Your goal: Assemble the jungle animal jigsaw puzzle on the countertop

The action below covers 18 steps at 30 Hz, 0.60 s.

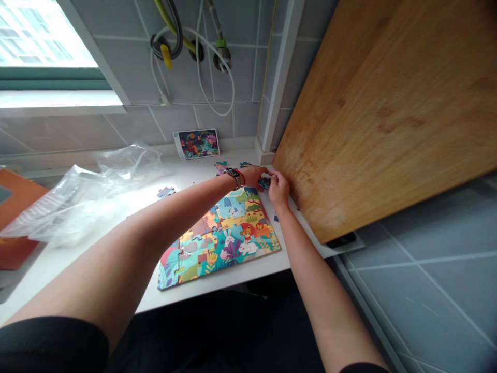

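A colourful jigsaw puzzle (229, 243) with rabbits, lions and an elephant lies joined on the white counter in front of me. Beyond its top right corner, both my hands meet at a dark puzzle piece (264, 183). My left hand (252, 176), with a watch and a red band at the wrist, has its fingers closed at the piece's left side. My right hand (278, 188) pinches it from the right; its fingertips are partly hidden. Loose puzzle pieces (221, 167) lie just past my left wrist, and another piece (166, 192) lies left of my forearm.
A picture card (199, 144) leans against the tiled wall. Crumpled clear plastic bags (97, 191) and an orange box (19, 217) are on the left. A large wooden board (388, 114) stands close on my right. Cables and pipes (194, 49) hang on the wall.
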Each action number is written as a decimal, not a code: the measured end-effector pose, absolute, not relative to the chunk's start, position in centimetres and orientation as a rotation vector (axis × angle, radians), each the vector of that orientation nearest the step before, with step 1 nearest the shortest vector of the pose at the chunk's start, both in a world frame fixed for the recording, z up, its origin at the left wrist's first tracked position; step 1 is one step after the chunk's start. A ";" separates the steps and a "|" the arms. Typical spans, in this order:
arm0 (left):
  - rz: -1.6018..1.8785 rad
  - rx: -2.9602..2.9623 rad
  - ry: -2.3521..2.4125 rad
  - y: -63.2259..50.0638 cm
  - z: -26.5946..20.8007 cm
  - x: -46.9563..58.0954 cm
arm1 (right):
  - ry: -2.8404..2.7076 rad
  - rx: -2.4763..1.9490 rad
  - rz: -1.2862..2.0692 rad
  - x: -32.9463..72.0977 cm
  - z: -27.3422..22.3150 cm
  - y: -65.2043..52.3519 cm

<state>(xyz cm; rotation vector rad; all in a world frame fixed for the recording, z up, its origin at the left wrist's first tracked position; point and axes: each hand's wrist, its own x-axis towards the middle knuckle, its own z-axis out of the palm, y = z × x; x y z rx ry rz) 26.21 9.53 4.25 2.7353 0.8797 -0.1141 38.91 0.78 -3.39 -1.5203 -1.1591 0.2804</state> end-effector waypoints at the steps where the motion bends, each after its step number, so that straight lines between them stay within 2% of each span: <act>1: -0.132 2.716 0.900 9.6 4.3 26.4 | -1.182 -1.526 0.292 38.9 -3.4 0.8; 10: -0.134 2.545 1.041 10.9 3.8 27.0 | -1.488 -1.573 0.309 38.8 -4.3 1.0; 18: 0.070 2.327 1.051 11.7 3.9 25.9 | -1.407 -1.542 0.198 39.2 -4.4 1.0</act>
